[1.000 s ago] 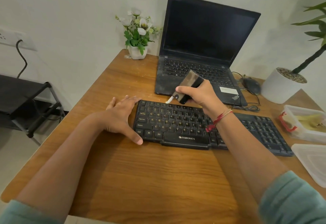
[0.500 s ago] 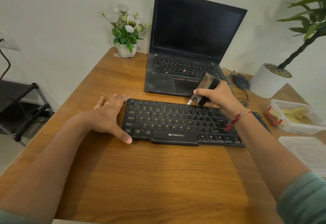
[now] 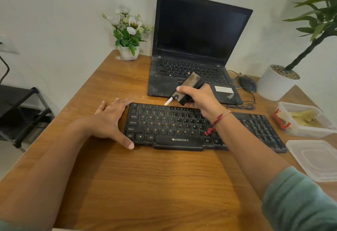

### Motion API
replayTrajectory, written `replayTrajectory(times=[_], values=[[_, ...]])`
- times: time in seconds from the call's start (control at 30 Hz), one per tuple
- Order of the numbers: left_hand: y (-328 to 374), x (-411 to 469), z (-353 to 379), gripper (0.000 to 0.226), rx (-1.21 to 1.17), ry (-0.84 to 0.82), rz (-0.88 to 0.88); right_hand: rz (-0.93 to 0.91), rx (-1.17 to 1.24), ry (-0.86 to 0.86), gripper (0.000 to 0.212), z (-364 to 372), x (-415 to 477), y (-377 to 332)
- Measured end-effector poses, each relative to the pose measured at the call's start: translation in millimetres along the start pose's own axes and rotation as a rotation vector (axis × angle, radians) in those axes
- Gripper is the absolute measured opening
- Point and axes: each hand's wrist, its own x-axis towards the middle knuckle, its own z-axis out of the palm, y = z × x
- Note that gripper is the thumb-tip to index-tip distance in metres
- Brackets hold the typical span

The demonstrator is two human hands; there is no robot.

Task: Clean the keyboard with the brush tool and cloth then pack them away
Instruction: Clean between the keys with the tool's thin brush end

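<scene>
**Black keyboard [image 3: 182, 127] on the table [image 3: 145, 185], brush [image 3: 184, 92] over its far edge**

The right hand [image 3: 200, 99] has its fingers curled round the brush, whose white tip points down and left at the keyboard's top row; whether it touches is unclear. The left hand [image 3: 111, 121] lies flat with straight, spread fingers against the keyboard's left end. An open laptop [image 3: 197, 39] stands just behind. At the right, the yellow cloth [image 3: 302, 117] sits in a clear box [image 3: 310, 130], its lid [image 3: 317, 158] beside it.
</scene>
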Motion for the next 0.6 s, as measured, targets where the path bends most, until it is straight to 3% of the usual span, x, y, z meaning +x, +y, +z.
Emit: replayTrajectory(times=[0.23,0.6], values=[[2.1,-1.2,-0.9,0.154,0.002,-0.003,0.0,0.019,-0.057,-0.007,0.031,-18.8,-0.4,-1.6],[10.3,-7.0,-4.0,0.155,0.001,-0.016,-0.018,0.051,-0.039,0.036,0.047,-55.7,1.3,4.0]])
